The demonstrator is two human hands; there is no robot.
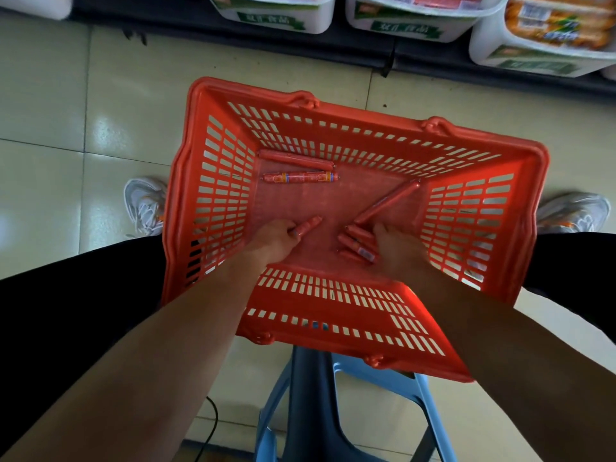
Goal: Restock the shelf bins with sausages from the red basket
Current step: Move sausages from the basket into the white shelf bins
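Note:
The red basket (213, 181) stands on the floor between my feet, with both my hands inside it. My left hand (275, 240) is closed around one red sausage (308, 225) that pokes out to the upper right. My right hand (398, 250) grips several sausages (356, 243) bunched at its fingers. Loose on the basket floor lie a plain sausage (295, 159) and a labelled sausage (300, 177) at the back left, and a long sausage (388, 202) lying diagonally to the right. White shelf bins (276, 20) (408, 26) (533, 58) line the top edge.
A dark shelf base (333, 51) runs under the bins. My white shoes (145, 203) (573, 213) flank the basket on the pale tiled floor. A blue plastic stool (383, 415) sits under me, and a black cable (211, 425) lies at the lower left.

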